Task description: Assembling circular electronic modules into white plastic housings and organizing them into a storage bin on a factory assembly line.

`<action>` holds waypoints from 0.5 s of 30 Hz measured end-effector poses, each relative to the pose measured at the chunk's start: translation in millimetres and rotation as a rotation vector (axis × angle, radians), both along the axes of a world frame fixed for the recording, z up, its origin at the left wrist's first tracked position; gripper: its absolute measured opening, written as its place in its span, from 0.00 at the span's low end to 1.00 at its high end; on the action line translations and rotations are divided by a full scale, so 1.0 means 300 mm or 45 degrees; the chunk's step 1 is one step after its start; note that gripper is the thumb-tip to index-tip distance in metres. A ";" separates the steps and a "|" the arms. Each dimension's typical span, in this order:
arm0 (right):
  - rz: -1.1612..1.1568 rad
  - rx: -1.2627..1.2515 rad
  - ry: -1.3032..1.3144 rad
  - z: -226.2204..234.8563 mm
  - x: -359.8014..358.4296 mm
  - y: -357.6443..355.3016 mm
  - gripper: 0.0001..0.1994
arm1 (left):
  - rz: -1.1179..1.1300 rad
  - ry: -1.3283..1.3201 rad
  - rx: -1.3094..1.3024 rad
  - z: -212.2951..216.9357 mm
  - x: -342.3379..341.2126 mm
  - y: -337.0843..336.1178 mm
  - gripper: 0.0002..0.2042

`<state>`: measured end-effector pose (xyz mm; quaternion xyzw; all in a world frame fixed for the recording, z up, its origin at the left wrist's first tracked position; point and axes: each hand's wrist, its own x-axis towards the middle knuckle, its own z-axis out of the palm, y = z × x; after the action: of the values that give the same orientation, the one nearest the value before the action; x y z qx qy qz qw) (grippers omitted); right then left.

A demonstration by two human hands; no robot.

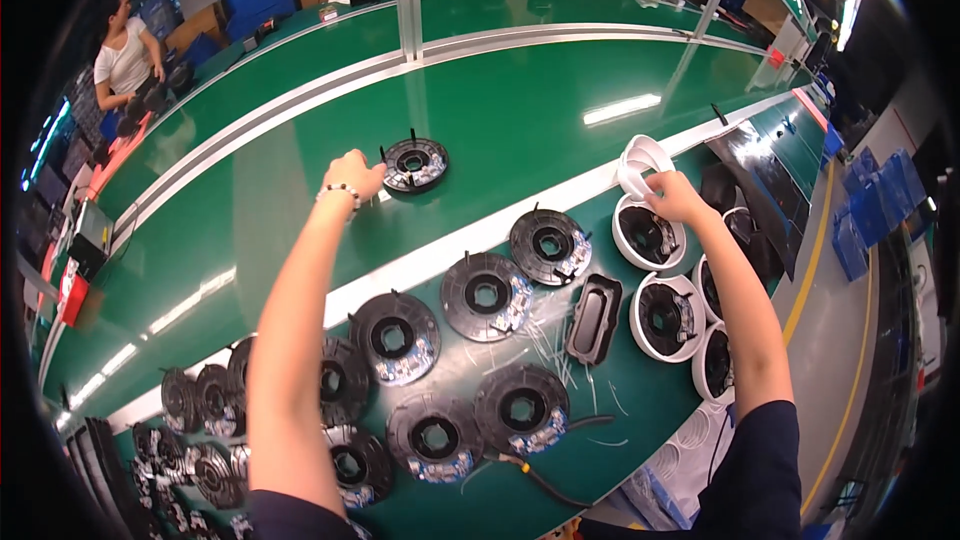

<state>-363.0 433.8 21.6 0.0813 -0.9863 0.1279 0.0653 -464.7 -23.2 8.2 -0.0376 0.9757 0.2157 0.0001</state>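
Note:
My left hand (355, 178) reaches out over the green belt, its fingers closed at the left edge of a black round plastic base (415, 166) with a circuit board and upright prongs. The fingertips are partly hidden there. On the right, my right hand (677, 197) grips a white plastic ring (643, 162), tilted up over a white round housing (649, 233) with a black base inside. Below it stands another white housing (667, 317) filled the same way. Between my arms lie several black round bases (486, 296) with circuit boards.
A dark oblong tray (595, 320) and loose thin wires lie beside the bases. A cable with a yellow band (525, 467) is near the front edge. A metal rail post (408, 0) rises beyond the belt. Two people sit or stand at the far side.

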 end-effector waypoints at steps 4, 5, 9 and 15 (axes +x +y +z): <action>-0.079 -0.110 -0.017 0.012 0.000 -0.007 0.06 | 0.335 -0.209 0.561 -0.014 -0.049 0.104 0.24; -0.118 -0.137 -0.042 0.011 -0.004 -0.009 0.07 | 0.408 -0.190 0.675 -0.063 -0.088 0.107 0.22; -0.262 -0.220 0.492 0.007 0.001 0.057 0.08 | 0.414 -0.198 0.980 -0.094 -0.106 0.162 0.15; 0.030 -0.536 0.741 0.295 0.265 -0.275 0.08 | 0.089 -0.019 1.010 0.121 0.184 -0.009 0.09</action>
<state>-283.6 351.2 110.0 0.1106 -0.8774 0.3005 0.3573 -409.4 -26.0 44.5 -0.0695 0.8149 0.5753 0.0143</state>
